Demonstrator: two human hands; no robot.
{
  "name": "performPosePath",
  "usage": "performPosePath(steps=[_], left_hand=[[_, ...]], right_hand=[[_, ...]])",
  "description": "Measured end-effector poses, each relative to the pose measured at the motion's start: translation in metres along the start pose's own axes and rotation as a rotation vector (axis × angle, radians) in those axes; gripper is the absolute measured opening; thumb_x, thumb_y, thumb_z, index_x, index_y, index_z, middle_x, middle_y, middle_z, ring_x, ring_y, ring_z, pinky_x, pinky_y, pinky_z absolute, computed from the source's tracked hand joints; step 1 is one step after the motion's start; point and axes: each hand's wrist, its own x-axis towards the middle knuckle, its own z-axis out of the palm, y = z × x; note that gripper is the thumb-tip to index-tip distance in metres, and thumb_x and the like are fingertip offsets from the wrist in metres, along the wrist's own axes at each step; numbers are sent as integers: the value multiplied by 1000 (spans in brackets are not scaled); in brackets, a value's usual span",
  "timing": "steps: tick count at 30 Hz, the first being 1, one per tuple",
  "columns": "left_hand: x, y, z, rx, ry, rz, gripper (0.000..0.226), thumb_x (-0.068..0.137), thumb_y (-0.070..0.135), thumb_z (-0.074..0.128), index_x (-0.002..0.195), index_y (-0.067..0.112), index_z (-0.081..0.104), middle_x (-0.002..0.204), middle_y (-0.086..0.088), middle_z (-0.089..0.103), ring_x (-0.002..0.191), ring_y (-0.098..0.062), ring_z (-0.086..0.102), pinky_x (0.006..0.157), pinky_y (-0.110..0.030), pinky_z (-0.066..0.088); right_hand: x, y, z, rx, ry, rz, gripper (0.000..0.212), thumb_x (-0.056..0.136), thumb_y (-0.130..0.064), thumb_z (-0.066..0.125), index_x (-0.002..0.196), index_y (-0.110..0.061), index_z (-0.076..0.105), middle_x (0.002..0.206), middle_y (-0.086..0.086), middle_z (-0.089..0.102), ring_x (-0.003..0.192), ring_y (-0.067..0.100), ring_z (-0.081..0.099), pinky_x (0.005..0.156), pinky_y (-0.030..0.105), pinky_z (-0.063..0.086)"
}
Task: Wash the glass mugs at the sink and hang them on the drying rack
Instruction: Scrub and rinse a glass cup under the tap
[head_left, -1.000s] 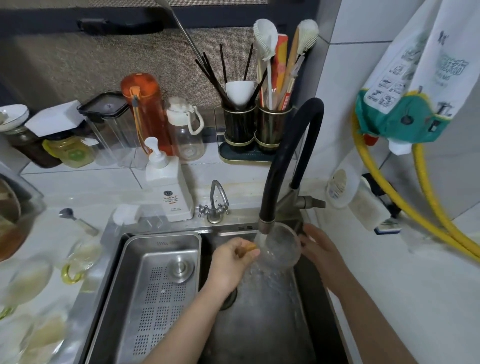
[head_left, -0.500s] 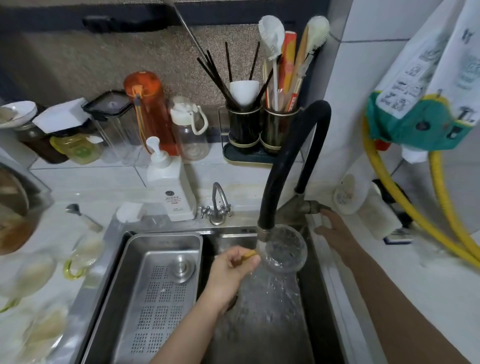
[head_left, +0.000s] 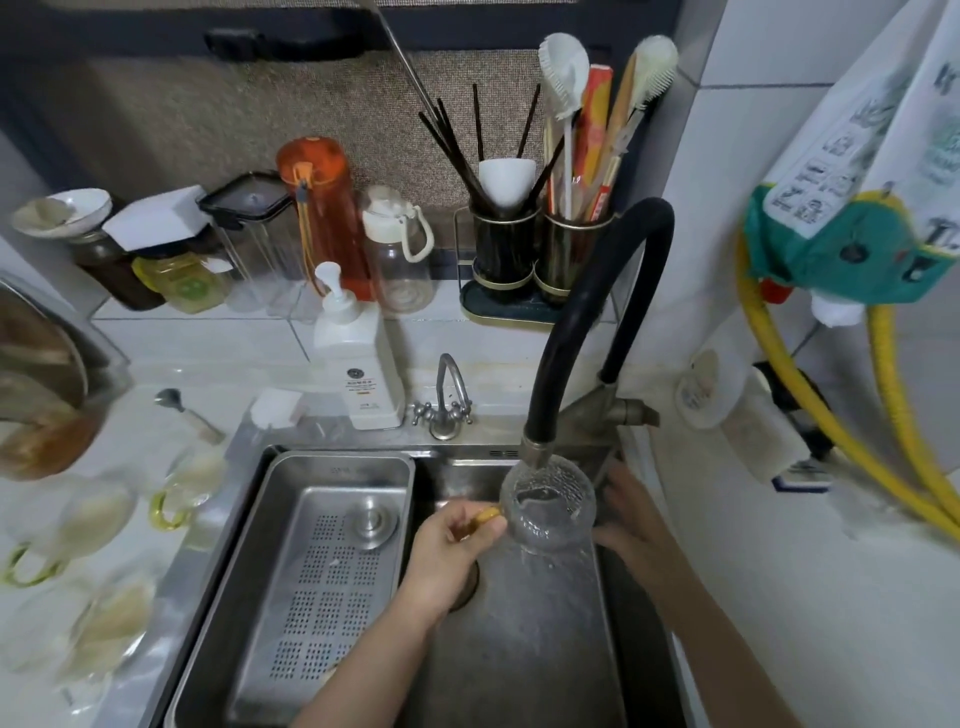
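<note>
My left hand (head_left: 452, 545) pinches the yellow handle of a textured glass mug (head_left: 548, 512) and holds it upright over the sink basin (head_left: 524, 649). The mug's mouth sits right under the spout of the black faucet (head_left: 587, 332). My right hand (head_left: 631, 514) lies just right of the mug with its fingers spread loosely at the glass wall, below the faucet's metal lever (head_left: 623, 410). Several more glass mugs with yellow-green handles (head_left: 176, 493) stand blurred on the counter at the left.
A perforated steel drain tray (head_left: 322, 571) fills the sink's left half. Behind the sink stand a small tap (head_left: 447, 400), a white soap dispenser (head_left: 358, 364), bottles and a utensil holder (head_left: 540, 254). A yellow hose (head_left: 831, 431) runs along the right wall.
My right hand has dropped from the faucet lever back down to the right side of the mug. My left hand keeps the mug under the spout.
</note>
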Motion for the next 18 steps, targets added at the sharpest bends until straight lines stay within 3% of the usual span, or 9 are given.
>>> performPosePath(steps=[2,4,6,9,11,13,15,18], left_hand=[[-6,-1,-2,1,1,15,2,83,0,67,83,1,65,77,-1,65,69,-2,60,67,-9,46],[-14,-2,-3,12,8,31,8,83,3,68,87,-4,65,80,-6,64,75,-9,58,71,-12,46],[-22,-2,-4,42,-3,47,10,83,5,69,90,-2,65,83,-7,66,81,-14,59,75,-15,46],[-36,1,-4,-8,-25,28,21,84,4,68,101,14,60,79,7,71,82,-7,63,72,-10,47],[-45,2,-4,22,-35,13,35,86,16,68,114,31,55,73,17,68,76,5,63,67,-4,44],[-53,4,-3,121,-47,40,42,86,31,66,124,43,51,77,21,63,74,15,58,70,-1,41],[-57,6,-1,192,-38,82,46,88,36,63,131,37,50,96,15,60,81,16,55,77,-1,40],[-63,8,0,206,4,106,40,88,29,65,126,34,55,105,-3,64,87,3,57,78,-6,44]], right_hand=[[-15,3,16,122,-37,39,53,92,-15,59,141,-25,42,146,1,46,130,19,49,104,50,44],[-33,1,36,233,-24,61,47,87,-34,60,132,-39,48,138,-12,53,121,10,57,92,41,52],[-50,-2,49,287,13,-11,58,79,-49,65,133,-48,44,134,-21,54,119,2,57,87,32,53],[-63,-5,57,307,43,-61,48,79,-44,65,124,-51,50,125,-22,60,114,1,61,78,26,56],[-72,-10,60,274,49,-98,39,79,-35,65,113,-54,56,117,-20,65,106,2,65,73,24,56],[-78,-15,63,240,97,-151,40,78,-30,66,107,-56,59,112,-22,66,104,-1,64,80,26,53],[-82,-19,66,221,128,-195,41,76,-28,68,106,-54,60,113,-23,66,105,-2,63,87,31,49],[-87,-22,70,218,112,-206,39,77,-27,67,111,-47,62,115,-17,67,107,1,63,87,30,53]])
